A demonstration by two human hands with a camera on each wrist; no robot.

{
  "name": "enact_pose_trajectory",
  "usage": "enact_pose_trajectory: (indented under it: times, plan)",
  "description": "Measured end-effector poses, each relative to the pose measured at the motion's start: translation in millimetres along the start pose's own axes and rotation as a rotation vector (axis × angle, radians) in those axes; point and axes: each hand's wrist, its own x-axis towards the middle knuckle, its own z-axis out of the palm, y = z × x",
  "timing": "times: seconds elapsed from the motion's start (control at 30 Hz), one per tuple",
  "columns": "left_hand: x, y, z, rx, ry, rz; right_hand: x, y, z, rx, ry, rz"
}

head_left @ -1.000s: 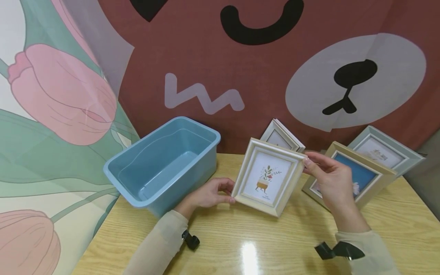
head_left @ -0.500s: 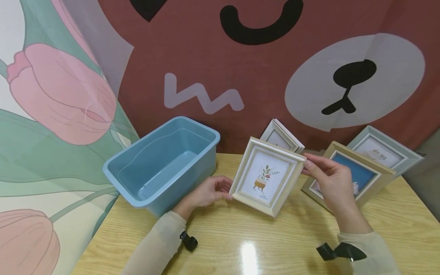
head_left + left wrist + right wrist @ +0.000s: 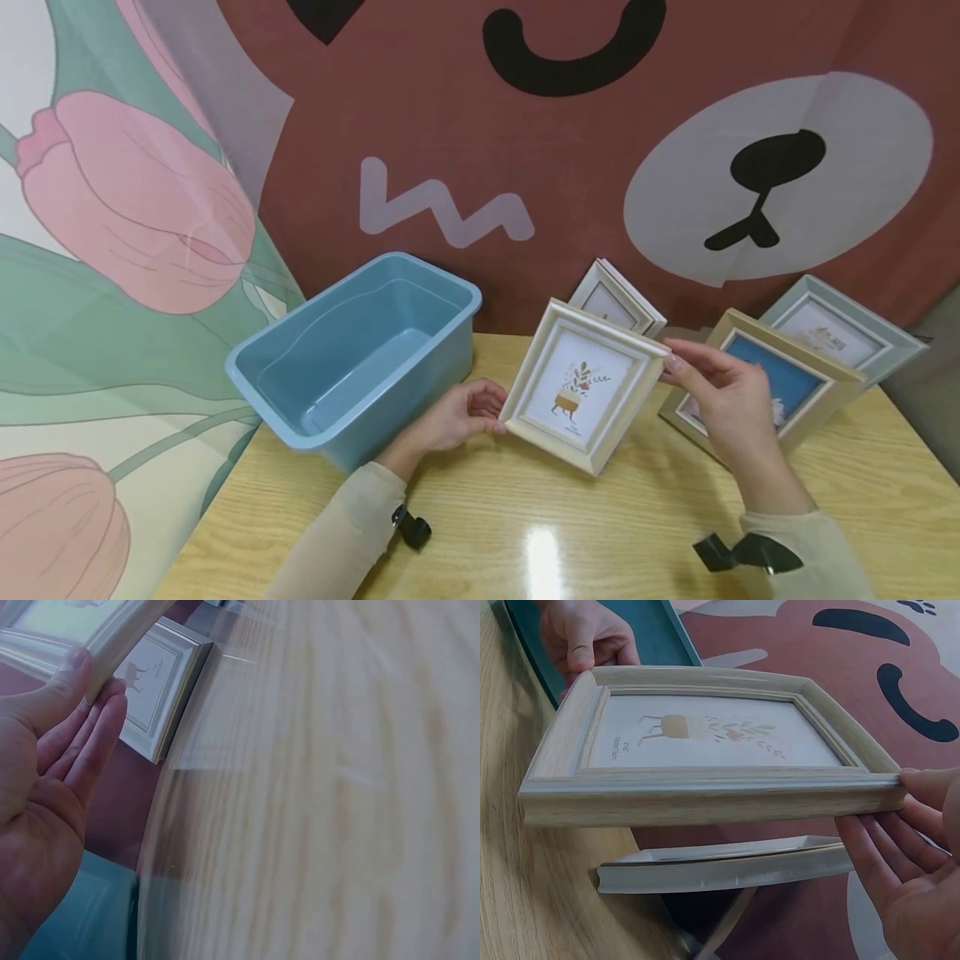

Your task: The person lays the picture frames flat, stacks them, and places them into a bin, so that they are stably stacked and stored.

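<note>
Here, a cream picture frame (image 3: 581, 387) is tipped up between two hands at the middle of the table (image 3: 465, 533). Its front faces back toward the person and a bit up. The long way of the frame runs up and down, but not straight — the top leans over to the right. The little plant drawn inside is the right way up, with its leaves at the high end and its brown pot at the low end.

The left hand (image 3: 457, 417) has its grip pinched on the low left corner, thumb in front and fingers behind. The right hand (image 3: 727, 404) has its grip pinched on the top right corner, the same way. The frame's lowest corner points down at the table — I can't tell if it touches.

A blue tub (image 3: 431, 379) sits just beside the left hand. Behind the cream picture frame, a white frame (image 3: 618, 310) leans near the red bear cloth (image 3: 450, 108) and is partly covered. Over by the right hand, a tan frame (image 3: 795, 379) with a blue picture stands tilted, and a gray-green frame (image 3: 832, 329) peeks out behind it.
</note>
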Motion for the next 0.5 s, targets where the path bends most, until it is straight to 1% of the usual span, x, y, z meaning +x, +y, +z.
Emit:
enact_pose_trajectory:
  times: [0.17, 0.3, 0.37, 0.5]
  plan:
    - [-1.5, 1.8, -3.1, 0.011, 0.011, 0.044, 0.1, -0.1, -0.9, 0.029, -0.012, -0.01]
    - [-2.4, 2.0, -4.6, 0.036, 0.01, 0.069, -0.9, 0.1, -1.9, 0.031, -0.009, 0.008]
    - [-2.6, 1.6, -5.0, 0.044, 0.008, 0.072, -2.4, 0.3, -3.2, 0.006, -0.003, 0.024]
    - [-3.1, 1.1, -4.7, 0.056, -0.002, 0.059, -6.2, 2.6, -6.5, -0.034, 0.006, 0.052]
